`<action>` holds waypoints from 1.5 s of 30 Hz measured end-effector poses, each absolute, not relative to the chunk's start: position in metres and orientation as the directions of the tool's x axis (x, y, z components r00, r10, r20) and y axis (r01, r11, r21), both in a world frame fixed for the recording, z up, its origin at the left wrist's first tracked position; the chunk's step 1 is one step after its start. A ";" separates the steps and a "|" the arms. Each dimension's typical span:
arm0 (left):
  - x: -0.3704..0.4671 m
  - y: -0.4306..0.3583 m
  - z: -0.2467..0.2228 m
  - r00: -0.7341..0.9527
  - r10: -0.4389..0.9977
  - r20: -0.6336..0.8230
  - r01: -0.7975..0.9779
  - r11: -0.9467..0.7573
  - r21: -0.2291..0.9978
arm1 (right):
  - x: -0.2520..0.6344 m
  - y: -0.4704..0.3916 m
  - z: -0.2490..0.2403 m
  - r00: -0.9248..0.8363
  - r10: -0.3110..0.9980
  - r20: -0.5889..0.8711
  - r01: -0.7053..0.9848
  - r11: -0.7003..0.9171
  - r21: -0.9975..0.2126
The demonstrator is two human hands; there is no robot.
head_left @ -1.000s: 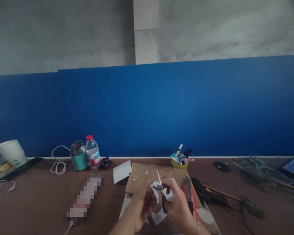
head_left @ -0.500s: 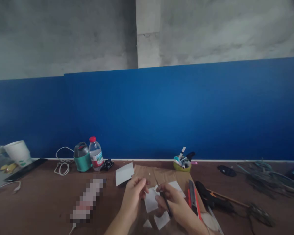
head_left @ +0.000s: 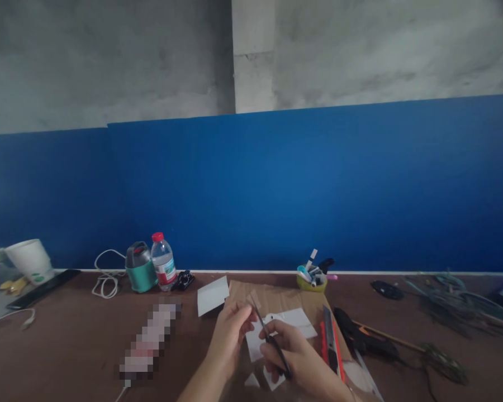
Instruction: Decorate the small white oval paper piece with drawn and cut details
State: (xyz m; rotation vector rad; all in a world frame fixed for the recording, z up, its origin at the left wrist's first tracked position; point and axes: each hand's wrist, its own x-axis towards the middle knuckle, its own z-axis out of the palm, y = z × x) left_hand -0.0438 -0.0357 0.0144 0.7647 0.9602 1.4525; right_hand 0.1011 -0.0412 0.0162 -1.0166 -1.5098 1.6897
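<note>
A pair of dark scissors is in my right hand, with the blades pointing up and left toward the fingertips of my left hand. The fingers of my left hand are pinched together; whatever small piece they hold is too small to make out clearly. Under both hands lies a sheet of brown cardboard. White paper and a small white triangular scrap rest on it, partly hidden by my right hand.
A red utility knife lies right of my hands, beside a black glue gun. Behind stands a yellow-green pen cup. To the left are a water bottle, a teal device and a folded white card.
My right hand has shifted slightly left with the scissors, whose blades now reach nearer the left fingertips. More of the white paper behind my right hand shows.
</note>
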 end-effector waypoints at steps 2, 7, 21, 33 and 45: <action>-0.042 -0.036 0.015 -0.108 0.992 -0.070 -0.471 0.011 0.882 | 0.100 -0.042 0.016 -0.491 0.861 -0.130 0.036 -0.129 -0.991; -0.042 -0.035 0.014 -0.090 0.991 -0.103 -0.538 0.038 0.842 | 0.099 -0.043 0.016 -0.471 0.873 -0.128 0.052 -0.117 -0.992; -0.047 -0.037 0.010 0.113 0.980 -0.161 -0.845 0.180 0.503 | 0.092 -0.048 0.006 -0.569 0.814 -0.119 -0.074 -0.195 -0.978; -0.046 -0.037 0.004 0.059 0.981 -0.184 -0.849 0.146 0.508 | 0.090 -0.043 0.002 -0.587 0.798 -0.134 -0.022 -0.181 -0.983; -0.044 -0.036 0.007 0.027 0.976 -0.214 -0.849 0.135 0.510 | 0.090 -0.041 -0.008 -0.599 0.791 -0.126 -0.039 -0.186 -0.982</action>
